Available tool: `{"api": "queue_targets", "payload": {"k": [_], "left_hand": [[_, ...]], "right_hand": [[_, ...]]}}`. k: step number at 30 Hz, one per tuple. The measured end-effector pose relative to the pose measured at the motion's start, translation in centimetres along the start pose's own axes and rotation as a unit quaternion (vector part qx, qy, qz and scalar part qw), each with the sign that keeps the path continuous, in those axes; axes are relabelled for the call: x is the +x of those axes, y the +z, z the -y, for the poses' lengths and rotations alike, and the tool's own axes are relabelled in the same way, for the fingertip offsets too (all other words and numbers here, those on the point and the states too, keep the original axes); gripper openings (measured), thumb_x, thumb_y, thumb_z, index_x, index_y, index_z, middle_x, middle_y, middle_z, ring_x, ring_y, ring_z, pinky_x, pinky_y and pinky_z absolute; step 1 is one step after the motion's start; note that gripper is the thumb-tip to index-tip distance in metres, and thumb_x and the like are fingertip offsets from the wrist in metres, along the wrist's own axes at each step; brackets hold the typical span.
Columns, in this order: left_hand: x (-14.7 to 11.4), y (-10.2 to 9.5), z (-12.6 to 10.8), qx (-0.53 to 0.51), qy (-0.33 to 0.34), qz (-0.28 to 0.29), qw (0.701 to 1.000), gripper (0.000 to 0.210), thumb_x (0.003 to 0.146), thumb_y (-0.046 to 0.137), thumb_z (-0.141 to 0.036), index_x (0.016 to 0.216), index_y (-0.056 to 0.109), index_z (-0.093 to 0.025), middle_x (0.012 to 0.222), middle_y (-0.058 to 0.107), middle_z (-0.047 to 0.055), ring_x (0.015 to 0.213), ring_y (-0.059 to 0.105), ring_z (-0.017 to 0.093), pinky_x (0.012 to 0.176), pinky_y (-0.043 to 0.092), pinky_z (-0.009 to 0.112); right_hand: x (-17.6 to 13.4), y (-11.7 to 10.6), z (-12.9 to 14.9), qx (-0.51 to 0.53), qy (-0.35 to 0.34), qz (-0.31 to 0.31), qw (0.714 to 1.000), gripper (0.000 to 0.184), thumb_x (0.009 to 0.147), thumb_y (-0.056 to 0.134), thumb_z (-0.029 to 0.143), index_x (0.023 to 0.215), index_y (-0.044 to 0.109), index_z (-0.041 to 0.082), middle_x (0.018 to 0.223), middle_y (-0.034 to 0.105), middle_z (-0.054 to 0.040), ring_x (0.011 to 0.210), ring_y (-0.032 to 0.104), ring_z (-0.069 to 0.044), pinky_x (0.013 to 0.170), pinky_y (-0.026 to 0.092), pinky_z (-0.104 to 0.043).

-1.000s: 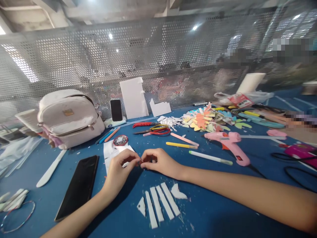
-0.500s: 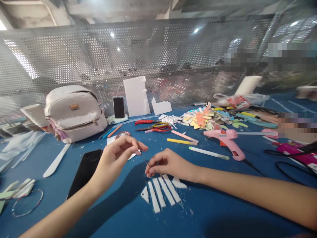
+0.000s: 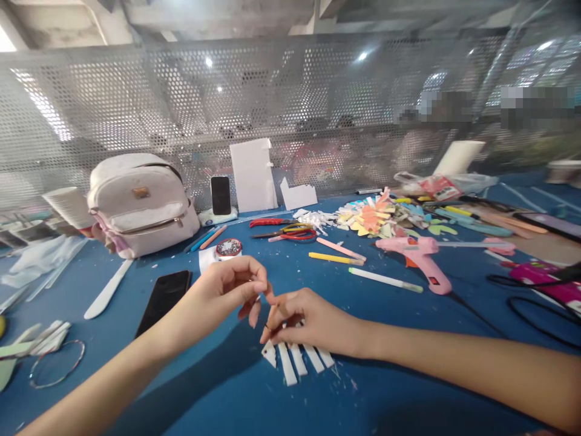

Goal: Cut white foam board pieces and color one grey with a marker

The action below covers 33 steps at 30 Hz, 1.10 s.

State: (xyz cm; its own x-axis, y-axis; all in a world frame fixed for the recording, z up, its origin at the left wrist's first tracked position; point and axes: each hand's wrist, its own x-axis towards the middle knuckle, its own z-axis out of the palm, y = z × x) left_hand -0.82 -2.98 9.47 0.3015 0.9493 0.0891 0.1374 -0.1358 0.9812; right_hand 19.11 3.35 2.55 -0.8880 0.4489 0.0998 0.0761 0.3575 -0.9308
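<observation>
My left hand (image 3: pixel 227 290) and my right hand (image 3: pixel 308 321) meet above the blue table (image 3: pixel 385 387). Both pinch a thin, dark, wire-like strand (image 3: pixel 261 309) that runs between their fingertips. My right hand hovers just over several white foam strips (image 3: pixel 297 360) laid side by side on the table. A black phone (image 3: pixel 164 292) lies flat to the left of my left hand, and a small round tin (image 3: pixel 228 247) sits on a white paper just beyond it.
A white backpack (image 3: pixel 140 203) stands at the back left, a second phone (image 3: pixel 221 195) leans by white foam boards (image 3: pixel 253 174). Scissors (image 3: pixel 285 232), pens, coloured paper cutouts (image 3: pixel 376 218) and a pink glue gun (image 3: pixel 420 254) lie to the right. A wire ring (image 3: pixel 57 363) lies at left.
The hands first pinched the strand close together, then the left hand rose and drew it out. Now the left hand has come back down beside the right, which has slid nearer over the strips.
</observation>
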Motion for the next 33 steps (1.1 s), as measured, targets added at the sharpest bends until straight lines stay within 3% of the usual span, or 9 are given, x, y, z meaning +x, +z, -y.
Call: {"api": "queue_targets", "payload": {"k": [5, 11, 20, 23, 26, 31, 33], "left_hand": [[0.0, -0.8, -0.1, 0.025, -0.009, -0.007, 1.0, 0.021, 0.09, 0.063, -0.037, 0.082, 0.06, -0.018, 0.074, 0.068, 0.003, 0.05, 0.057, 0.01, 0.05, 0.043, 0.022], [0.2, -1.7, 0.4, 0.07, -0.068, 0.079, 0.992, 0.017, 0.09, 0.059, -0.031, 0.079, 0.06, -0.019, 0.078, 0.071, 0.004, 0.054, 0.063, 0.011, 0.052, 0.045, 0.021], [0.2, -2.4, -0.1, 0.098, -0.087, 0.106, 0.986, 0.015, 0.092, 0.058, -0.027, 0.081, 0.058, -0.018, 0.076, 0.07, 0.002, 0.056, 0.064, 0.01, 0.051, 0.046, 0.018], [0.2, -2.4, -0.1, 0.099, -0.106, 0.125, 0.981, 0.014, 0.093, 0.059, -0.027, 0.082, 0.059, -0.017, 0.069, 0.067, -0.001, 0.058, 0.065, 0.01, 0.054, 0.048, 0.017], [0.0, -2.3, 0.1, 0.086, -0.117, 0.134, 0.98, 0.014, 0.092, 0.059, -0.025, 0.081, 0.059, -0.017, 0.068, 0.068, -0.001, 0.061, 0.067, 0.011, 0.058, 0.051, 0.019], [0.0, -2.1, 0.4, 0.074, -0.122, 0.142, 0.98, 0.014, 0.091, 0.061, -0.026, 0.08, 0.059, -0.017, 0.072, 0.07, 0.001, 0.062, 0.068, 0.012, 0.059, 0.053, 0.02], [0.1, -2.1, 0.5, 0.071, -0.121, 0.142, 0.98, 0.012, 0.09, 0.061, -0.025, 0.08, 0.059, -0.017, 0.072, 0.071, 0.001, 0.063, 0.068, 0.012, 0.06, 0.053, 0.02]], "right_hand": [[0.8, 0.4, 0.5, 0.014, -0.002, 0.015, 1.0, 0.014, 0.085, 0.071, 0.014, 0.094, 0.082, 0.018, 0.093, 0.075, -0.005, 0.085, 0.071, -0.017, 0.075, 0.054, -0.023], [1.4, 0.5, 0.6, -0.048, -0.012, 0.044, 0.998, 0.015, 0.085, 0.072, 0.011, 0.093, 0.082, 0.018, 0.09, 0.073, -0.0044, 0.085, 0.07, -0.018, 0.072, 0.052, -0.023], [1.9, 1.0, 0.5, -0.106, -0.067, 0.058, 0.99, 0.018, 0.084, 0.072, 0.007, 0.091, 0.081, 0.021, 0.085, 0.072, -0.0018, 0.086, 0.067, -0.016, 0.072, 0.047, -0.022], [2.0, 1.1, 0.5, -0.126, -0.053, 0.053, 0.989, 0.018, 0.079, 0.076, 0.006, 0.086, 0.081, 0.022, 0.086, 0.076, -0.0009, 0.092, 0.066, -0.017, 0.073, 0.046, -0.022], [2.0, 1.0, 0.5, -0.137, -0.02, 0.048, 0.989, 0.017, 0.078, 0.078, 0.007, 0.085, 0.081, 0.022, 0.089, 0.077, -0.0003, 0.092, 0.065, -0.017, 0.069, 0.044, -0.022], [1.6, 0.4, 0.6, -0.124, -0.019, 0.056, 0.991, 0.006, 0.081, 0.08, 0.021, 0.087, 0.08, 0.021, 0.092, 0.077, -0.0018, 0.093, 0.065, -0.019, 0.075, 0.046, -0.025], [1.4, 0.1, 0.6, -0.141, -0.023, 0.052, 0.988, 0.014, 0.081, 0.08, 0.029, 0.093, 0.079, 0.021, 0.095, 0.075, -0.0026, 0.095, 0.065, -0.02, 0.078, 0.047, -0.027]]}}
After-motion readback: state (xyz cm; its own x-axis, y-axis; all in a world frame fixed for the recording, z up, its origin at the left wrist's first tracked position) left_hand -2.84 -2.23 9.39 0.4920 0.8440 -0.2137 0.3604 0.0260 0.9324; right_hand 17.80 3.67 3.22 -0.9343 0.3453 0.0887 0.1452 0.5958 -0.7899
